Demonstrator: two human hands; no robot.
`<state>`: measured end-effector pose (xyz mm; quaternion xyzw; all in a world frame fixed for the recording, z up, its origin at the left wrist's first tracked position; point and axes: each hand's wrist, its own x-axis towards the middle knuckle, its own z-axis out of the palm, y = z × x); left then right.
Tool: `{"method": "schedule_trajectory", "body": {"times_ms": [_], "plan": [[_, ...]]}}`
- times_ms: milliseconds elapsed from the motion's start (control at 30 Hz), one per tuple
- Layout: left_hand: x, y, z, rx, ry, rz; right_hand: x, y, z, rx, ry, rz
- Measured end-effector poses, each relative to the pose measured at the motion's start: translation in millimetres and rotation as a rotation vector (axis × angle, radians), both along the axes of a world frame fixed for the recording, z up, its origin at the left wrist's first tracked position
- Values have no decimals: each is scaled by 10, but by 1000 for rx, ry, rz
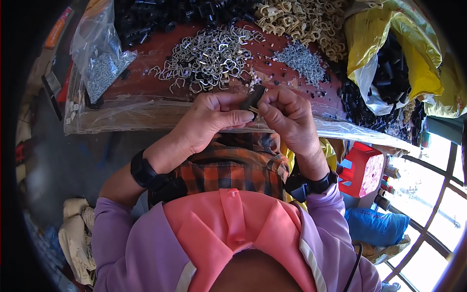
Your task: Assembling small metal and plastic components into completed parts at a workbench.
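My left hand (214, 117) grips a small black plastic part (254, 96) between thumb and fingers, just past the near edge of the bench. A thin brass-coloured strip (253, 110) shows against the part beside my left thumb tip. My right hand (291, 119) is closed in a pinch at the right side of the black part, thumb against forefinger; whatever lies between those fingertips is hidden. Straight beyond the hands spreads a heap of U-shaped silver metal clips (209, 56). A smaller pile of grey screws (302, 63) lies beyond my right hand.
Black plastic parts (160, 17) and brass-coloured pieces (304, 22) are heaped at the back of the red bench (141, 73). A clear bag of screws (103, 68) stands left, a yellow bag of black parts (423, 58) right. Below right is a red plastic stool (362, 170).
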<state>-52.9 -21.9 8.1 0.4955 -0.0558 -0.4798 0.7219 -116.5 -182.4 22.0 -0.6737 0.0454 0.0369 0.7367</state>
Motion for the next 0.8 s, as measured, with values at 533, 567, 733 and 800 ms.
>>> {"method": "schedule_trajectory", "body": {"times_ms": [533, 567, 733, 800], "plan": [[-81, -202, 31, 15, 85, -10, -100, -60, -176, -143, -16, -149], [-75, -217, 16, 6, 113, -27, -103, -94, -194, -137, -3, -151], [-17, -227, -29, 8, 149, -39, -146, -406, -223, -219, -128, -139], [6, -240, -51, 15, 140, -36, -180, -840, -305, -875, -200, -331]]}}
